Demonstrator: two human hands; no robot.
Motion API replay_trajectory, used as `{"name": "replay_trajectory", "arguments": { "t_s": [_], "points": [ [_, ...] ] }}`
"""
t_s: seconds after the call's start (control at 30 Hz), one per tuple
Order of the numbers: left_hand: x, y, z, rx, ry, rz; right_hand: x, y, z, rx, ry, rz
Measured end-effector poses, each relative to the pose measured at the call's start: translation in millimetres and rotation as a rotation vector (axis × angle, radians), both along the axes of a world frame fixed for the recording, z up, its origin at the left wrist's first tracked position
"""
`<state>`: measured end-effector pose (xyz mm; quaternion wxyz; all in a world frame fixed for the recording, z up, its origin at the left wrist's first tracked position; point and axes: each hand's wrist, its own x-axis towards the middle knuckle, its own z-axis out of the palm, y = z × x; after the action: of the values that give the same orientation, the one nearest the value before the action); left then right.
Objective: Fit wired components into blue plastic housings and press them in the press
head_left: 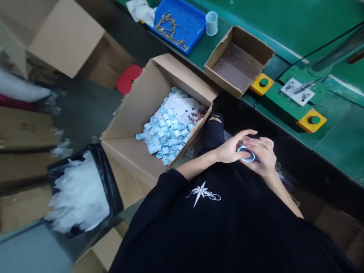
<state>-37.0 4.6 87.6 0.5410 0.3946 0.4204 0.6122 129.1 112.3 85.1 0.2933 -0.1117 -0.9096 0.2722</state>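
A light-blue plastic cylinder (pixel 247 158) is held between my two hands in front of my lap, its round open end facing up. My left hand (pixel 229 148) grips it from the left, with the thumb at the opening. From the other side, my right hand (pixel 263 153) wraps its fingers round the cylinder. To the left, a large open cardboard box (pixel 125 117) contains many similar light-blue plastic pieces (pixel 167 132), with a white sheet and small dark red bits among them.
On the green bench stand a blue tray (pixel 196 28) of small metal parts, a light-blue cup (pixel 211 23), a shallow cardboard box (pixel 224 85) and a metal fixture (pixel 298 91) between two yellow button boxes. A black-lined bin (pixel 105 178) holds white plastic wrapping. A red stool (pixel 127 77) stands behind.
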Motion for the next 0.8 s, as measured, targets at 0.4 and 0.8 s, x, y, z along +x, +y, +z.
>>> {"name": "replay_trajectory", "arguments": {
  "t_s": [0.4, 0.8],
  "points": [
    [-8.1, -21.3, -27.4, -0.034, 0.19, 0.351, -47.0, -3.5, -16.7, -0.046, -0.001, 0.136],
    [-30.8, -36.6, -56.3, 0.007, 0.428, 0.41, -65.3, 1.2, -28.2, 0.008, -0.179, 0.392]
  ]
}}
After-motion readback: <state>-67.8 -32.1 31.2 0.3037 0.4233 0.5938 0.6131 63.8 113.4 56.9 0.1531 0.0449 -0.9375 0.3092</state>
